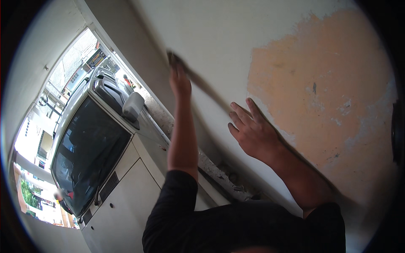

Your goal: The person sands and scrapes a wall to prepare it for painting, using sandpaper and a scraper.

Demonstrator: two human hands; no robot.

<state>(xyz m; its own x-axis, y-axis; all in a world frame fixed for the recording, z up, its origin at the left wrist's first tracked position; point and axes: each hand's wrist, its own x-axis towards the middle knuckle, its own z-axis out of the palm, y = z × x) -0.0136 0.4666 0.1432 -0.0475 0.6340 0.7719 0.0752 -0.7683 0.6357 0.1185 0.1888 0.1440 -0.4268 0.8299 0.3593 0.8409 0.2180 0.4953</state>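
Observation:
My left hand (180, 84) is raised to the pale wall (206, 33), its fingers close together. A small dark shape shows at the fingertips, against the wall; I cannot make out what it is. Lower and to the right, my right hand (257, 137) has its fingers apart and holds nothing. It lies against or just over the wall, beside the left edge of a large peach-coloured patch (295, 80) with ragged, scuffed borders. Both bare forearms come out of short black sleeves.
A light-coloured vehicle (126, 189) with a dark windscreen (88, 152) and a side mirror (133, 105) stands close on my left. Rubble (215, 170) lies along the foot of the wall. Beyond the bright opening are buildings and a distant person (127, 81).

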